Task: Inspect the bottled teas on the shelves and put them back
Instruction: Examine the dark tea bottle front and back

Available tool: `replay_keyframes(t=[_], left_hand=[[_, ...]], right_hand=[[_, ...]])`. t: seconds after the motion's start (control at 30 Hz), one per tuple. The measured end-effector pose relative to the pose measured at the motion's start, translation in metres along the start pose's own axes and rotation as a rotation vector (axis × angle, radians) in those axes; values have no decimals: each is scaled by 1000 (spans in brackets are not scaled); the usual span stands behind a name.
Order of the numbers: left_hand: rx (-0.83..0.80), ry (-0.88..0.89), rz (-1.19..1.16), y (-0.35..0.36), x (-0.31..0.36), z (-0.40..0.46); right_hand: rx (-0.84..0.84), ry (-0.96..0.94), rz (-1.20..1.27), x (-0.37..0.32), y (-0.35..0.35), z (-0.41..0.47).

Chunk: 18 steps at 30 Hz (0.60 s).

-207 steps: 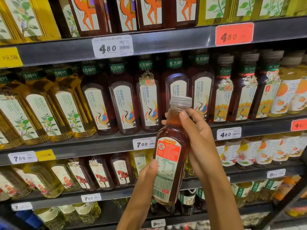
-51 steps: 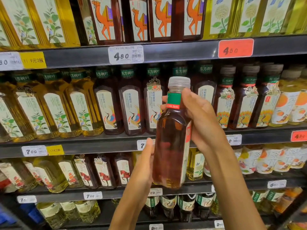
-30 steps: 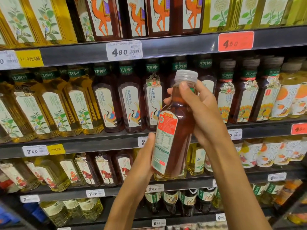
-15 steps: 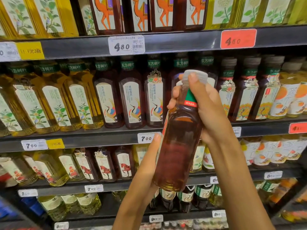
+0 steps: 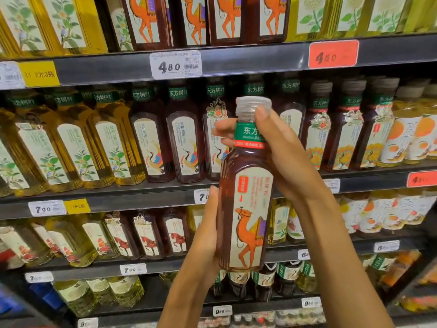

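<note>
I hold a dark brown tea bottle (image 5: 246, 209) upright in front of the shelves. It has a clear cap, a green neck band and a cream front label with an orange camel facing me. My right hand (image 5: 281, 152) grips its neck and shoulder, thumb near the cap. My left hand (image 5: 208, 235) cradles the lower body and base from the left. Rows of similar camel-label bottles (image 5: 227, 17) stand on the top shelf.
Shelves (image 5: 236, 62) with price tags run across the view. The middle shelf holds yellow tea bottles (image 5: 71, 147) on the left and dark crane-label bottles (image 5: 184, 143) behind my hands. Orange-label bottles (image 5: 402, 138) stand at the right. Lower shelves carry more bottles.
The bottle has been turned in my hands from its back and side to its camel front label. It stands more upright now. Both hands kept their hold.
</note>
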<state>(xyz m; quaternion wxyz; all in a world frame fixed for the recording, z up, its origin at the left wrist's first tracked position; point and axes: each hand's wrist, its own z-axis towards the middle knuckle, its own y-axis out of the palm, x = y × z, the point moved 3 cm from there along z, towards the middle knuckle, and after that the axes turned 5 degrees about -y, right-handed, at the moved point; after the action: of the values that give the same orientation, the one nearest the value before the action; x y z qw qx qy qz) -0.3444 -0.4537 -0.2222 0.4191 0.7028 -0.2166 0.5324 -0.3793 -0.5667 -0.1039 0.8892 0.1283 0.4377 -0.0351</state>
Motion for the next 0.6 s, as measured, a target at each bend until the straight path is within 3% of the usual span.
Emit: replay_keyframes(t=[0.2, 0.43, 0.6], left_hand=[[-137, -112, -170, 8, 3, -10], [-369, -152, -340, 24, 14, -27], [-288, -113, -484, 38, 34, -30]], right_hand=[[74, 119, 58, 10, -4, 10], [180, 401, 134, 19, -15, 10], [176, 524, 289, 24, -10, 8]])
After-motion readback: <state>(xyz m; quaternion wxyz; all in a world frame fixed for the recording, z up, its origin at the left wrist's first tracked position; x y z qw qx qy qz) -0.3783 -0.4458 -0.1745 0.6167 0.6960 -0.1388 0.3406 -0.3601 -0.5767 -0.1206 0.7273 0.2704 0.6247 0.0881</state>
